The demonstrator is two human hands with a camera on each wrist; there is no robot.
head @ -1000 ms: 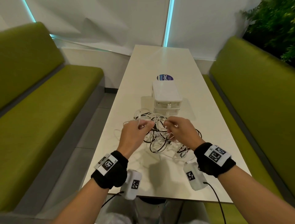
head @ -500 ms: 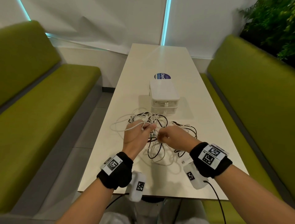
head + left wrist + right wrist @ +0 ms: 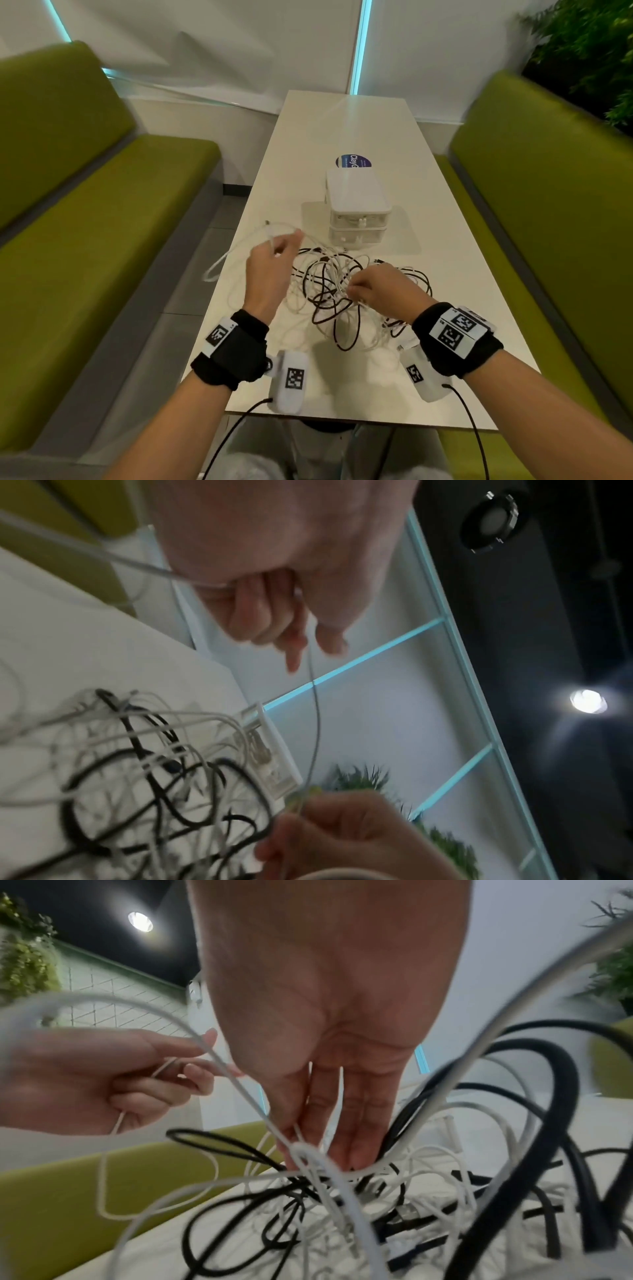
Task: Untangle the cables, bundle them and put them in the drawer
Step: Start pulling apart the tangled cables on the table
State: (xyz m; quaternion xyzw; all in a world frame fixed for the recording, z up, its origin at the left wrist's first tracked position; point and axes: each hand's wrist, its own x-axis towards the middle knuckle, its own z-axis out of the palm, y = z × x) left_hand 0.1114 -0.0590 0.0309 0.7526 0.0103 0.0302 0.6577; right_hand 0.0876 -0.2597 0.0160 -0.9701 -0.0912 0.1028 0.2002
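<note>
While pinching a thin white cable (image 3: 239, 246) in the left hand (image 3: 270, 270), lifts it left of the tangled black and white cables (image 3: 335, 291); strand slants down rightward into the heap. Right hand (image 3: 380, 291) fingers curled, gripping white strands at the heap's centre. Heap on long smooth white table (image 3: 342, 123), just before small white plastic drawer unit (image 3: 356, 205), drawers closed. Green padded benches (image 3: 85, 222) either side.

A round dark-blue sticker (image 3: 354, 161) on the long white table (image 3: 442, 219) reads "Clay", then is cut off. Its smaller print is illegible.
</note>
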